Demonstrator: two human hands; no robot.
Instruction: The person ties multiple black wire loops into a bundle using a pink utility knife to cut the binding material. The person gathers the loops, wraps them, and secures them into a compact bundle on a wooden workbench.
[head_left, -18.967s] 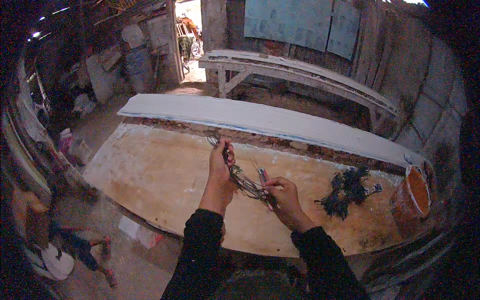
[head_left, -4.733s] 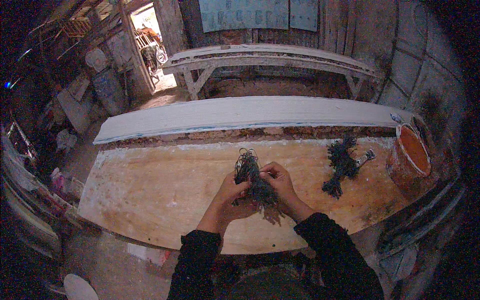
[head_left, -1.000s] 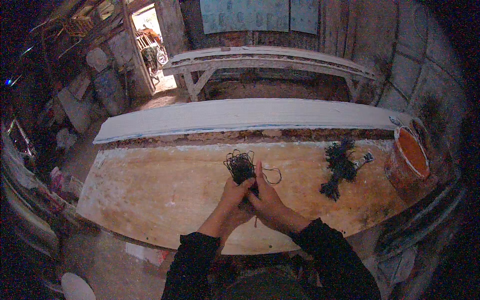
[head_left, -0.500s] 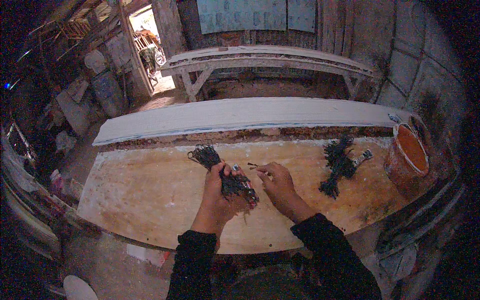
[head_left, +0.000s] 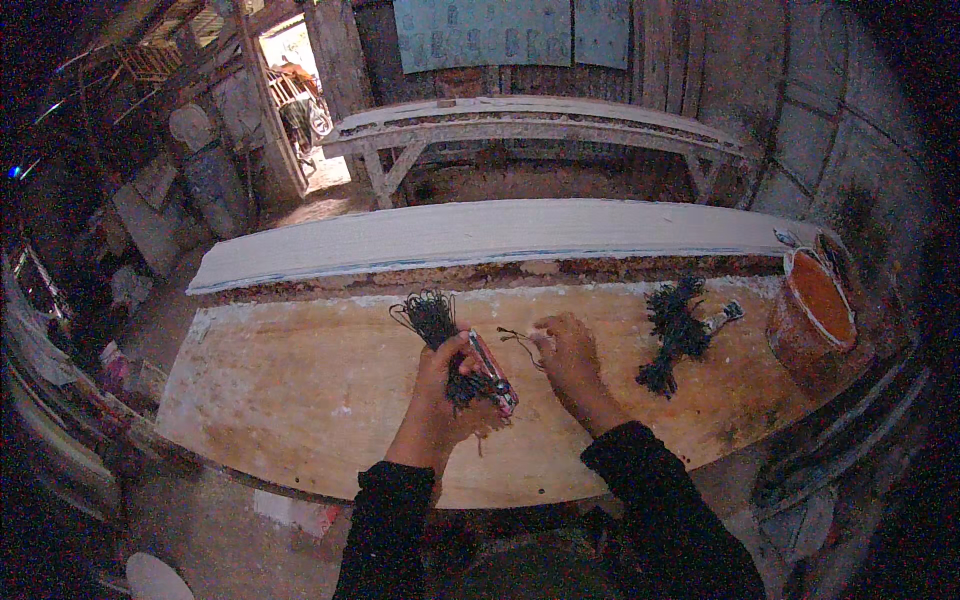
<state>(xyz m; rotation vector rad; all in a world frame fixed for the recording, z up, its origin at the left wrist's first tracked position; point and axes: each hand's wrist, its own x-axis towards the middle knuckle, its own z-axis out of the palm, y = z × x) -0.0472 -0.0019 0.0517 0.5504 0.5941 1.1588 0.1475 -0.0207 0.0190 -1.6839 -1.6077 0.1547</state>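
Observation:
My left hand [head_left: 437,400] is closed around a bundle of thin black looped cords [head_left: 430,318], whose loops fan out above the fingers. The same hand holds a slim reddish object with a shiny edge [head_left: 492,372]; its kind is unclear. A few strands hang below the palm. Just to the right, my right hand [head_left: 572,365] pinches a thin dark cord [head_left: 518,338] that sticks out leftward, apart from the bundle. Farther right, a second bunch of black cords [head_left: 676,335] lies on the wooden board, beside a small whitish strip [head_left: 723,315].
The pale wooden worktable [head_left: 290,400] spans the front. Along its far side lies a long white slab [head_left: 480,232]. At the right edge stands a bucket [head_left: 822,300] with orange-brown contents. Behind are a long bench [head_left: 540,125] and a bright doorway [head_left: 300,90].
My right hand has drawn slightly right, and more of its cord shows. My left hand has turned a little, bringing the reddish object's shiny edge into clearer view.

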